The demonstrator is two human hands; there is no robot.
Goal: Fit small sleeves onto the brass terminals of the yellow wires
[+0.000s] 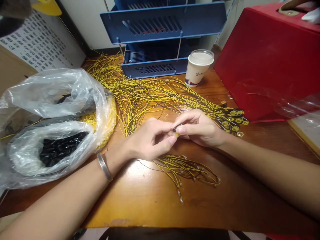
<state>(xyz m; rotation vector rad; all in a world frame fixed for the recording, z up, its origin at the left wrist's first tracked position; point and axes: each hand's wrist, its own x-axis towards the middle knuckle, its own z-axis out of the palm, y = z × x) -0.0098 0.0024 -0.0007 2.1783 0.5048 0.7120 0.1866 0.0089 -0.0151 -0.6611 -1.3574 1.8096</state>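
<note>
Several yellow and dark wires (172, 161) with small clear tips lie toward the near edge of the surface (120, 206), fanning out from beneath the left hand (147, 138). A little farther in, near the middle of the surface, the left hand and the right hand (201, 128) meet fingertip to fingertip. Caught between them is a small black piece (178, 127), with a yellow bit (176, 134) just on its near side. Its long axis runs roughly parallel to the near edge, the right end tilted slightly toward the far edge. Neither hand is nearer: the right thumb presses along the right part, and the left fingers close on the left end. Both sets of fingers are drawn into a tight pinch, with hardly any gap; how the grip is shared, I cannot tell.

Beyond the right hand, toward the right edge, lies a cluster of black-and-yellow wire ends (232, 120). Toward the left edge, a clear plastic bag (20, 156) holds black pieces (62, 148), with yellow caps (107, 125) beside it. Long wires (140, 90) sweep across toward the far left corner. Near the far edge stand a paper cup (196, 70) and a blue tray rack (160, 25).
</note>
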